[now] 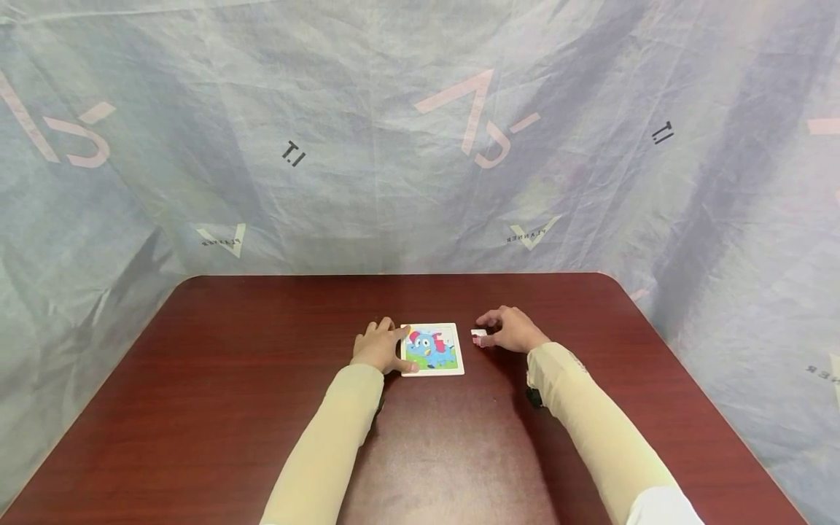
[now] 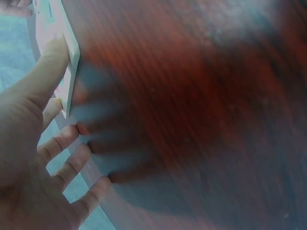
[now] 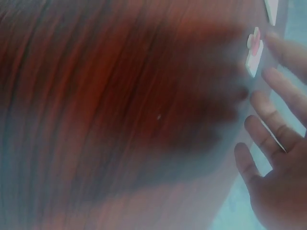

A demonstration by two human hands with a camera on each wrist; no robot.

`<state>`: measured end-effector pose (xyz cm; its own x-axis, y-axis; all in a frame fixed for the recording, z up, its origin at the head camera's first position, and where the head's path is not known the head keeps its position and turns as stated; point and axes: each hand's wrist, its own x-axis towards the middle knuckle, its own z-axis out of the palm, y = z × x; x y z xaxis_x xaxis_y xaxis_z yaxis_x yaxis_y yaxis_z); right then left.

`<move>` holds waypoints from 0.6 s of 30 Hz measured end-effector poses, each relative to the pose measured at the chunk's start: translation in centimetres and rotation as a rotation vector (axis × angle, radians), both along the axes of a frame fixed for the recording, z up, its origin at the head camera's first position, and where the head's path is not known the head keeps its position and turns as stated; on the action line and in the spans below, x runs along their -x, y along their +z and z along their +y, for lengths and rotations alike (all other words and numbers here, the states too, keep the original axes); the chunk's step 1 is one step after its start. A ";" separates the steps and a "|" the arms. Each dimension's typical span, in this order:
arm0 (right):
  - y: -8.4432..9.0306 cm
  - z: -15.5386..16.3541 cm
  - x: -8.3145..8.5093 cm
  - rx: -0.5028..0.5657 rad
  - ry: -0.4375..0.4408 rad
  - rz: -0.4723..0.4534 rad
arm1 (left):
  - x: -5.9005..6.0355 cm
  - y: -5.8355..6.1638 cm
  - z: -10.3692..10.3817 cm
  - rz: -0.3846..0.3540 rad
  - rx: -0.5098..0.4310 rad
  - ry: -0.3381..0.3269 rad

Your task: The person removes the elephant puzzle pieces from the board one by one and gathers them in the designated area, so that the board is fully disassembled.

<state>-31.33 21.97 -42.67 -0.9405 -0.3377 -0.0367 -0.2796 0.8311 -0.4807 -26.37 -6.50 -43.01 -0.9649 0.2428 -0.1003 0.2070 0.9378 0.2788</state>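
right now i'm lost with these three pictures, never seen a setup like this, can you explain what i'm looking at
No machine here: just a person's bare left hand and right hand. The wide picture comes from a camera worn on the head; the other two come from wrist cameras, one per hand. On the dark red table lies a flat elephant puzzle, with a small loose piece to its right. The left hand's thumb and index finger touch the puzzle's left side. The right hand is at the piece, fingers spread; nothing looks firmly gripped.
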 end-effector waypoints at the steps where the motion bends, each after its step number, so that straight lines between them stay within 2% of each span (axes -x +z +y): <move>1: 0.1 0.1 -0.1 -0.014 0.008 -0.002 | 0.0 0.0 0.0 0.000 0.000 0.000; 5: 0.1 0.2 -0.6 -0.051 0.007 0.002 | -0.2 0.2 0.0 -0.002 0.002 -0.002; 13: -0.9 0.1 -0.8 0.005 -0.037 0.022 | 0.0 0.1 -0.1 0.000 -0.014 -0.015; 18: -1.0 -0.1 -0.8 0.007 -0.027 0.037 | 0.2 -0.1 -0.3 -0.006 -0.023 -0.026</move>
<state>-30.56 21.86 -43.64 -0.9499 -0.3125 0.0008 -0.2751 0.8350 -0.4764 -26.60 -6.84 -43.07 -0.9577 0.2697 -0.1003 0.2290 0.9255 0.3016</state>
